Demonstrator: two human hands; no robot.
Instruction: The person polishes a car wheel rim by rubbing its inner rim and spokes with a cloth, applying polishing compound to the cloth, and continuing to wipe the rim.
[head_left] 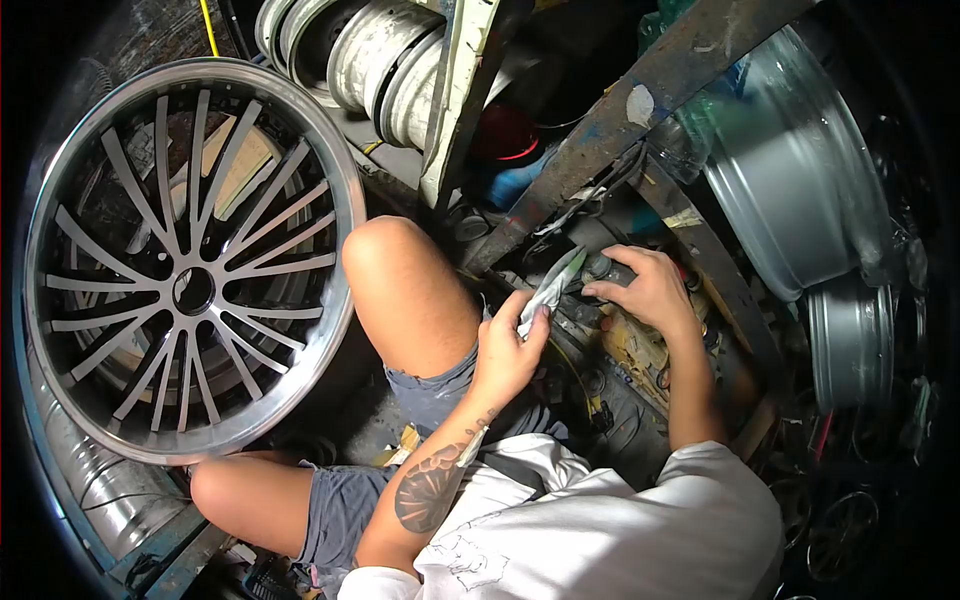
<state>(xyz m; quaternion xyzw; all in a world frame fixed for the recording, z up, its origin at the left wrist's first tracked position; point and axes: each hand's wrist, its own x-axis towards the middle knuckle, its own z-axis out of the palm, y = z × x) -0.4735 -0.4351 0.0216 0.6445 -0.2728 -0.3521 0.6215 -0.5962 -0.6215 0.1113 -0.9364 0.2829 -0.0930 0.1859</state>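
My left hand (513, 338) is closed around a crumpled whitish strip with a green patch (552, 293), which looks like a rag or a soft wrapper. Just to the right, my right hand (648, 288) curls its thumb and fingers around a dark, short cylindrical object (607, 270); its kind is not clear. The two held things are close together, though contact between them cannot be made out. A large multi-spoke alloy wheel (190, 292) with a polished lip stands tilted at my knees, away from both hands.
Silver wheel rims (800, 165) are stacked at the right, and more rims (375, 65) lie at the top. A worn metal beam (640, 105) runs diagonally above my hands. Below them lies cluttered yellowish material (640, 350). A blue metal frame (170, 555) edges the lower left.
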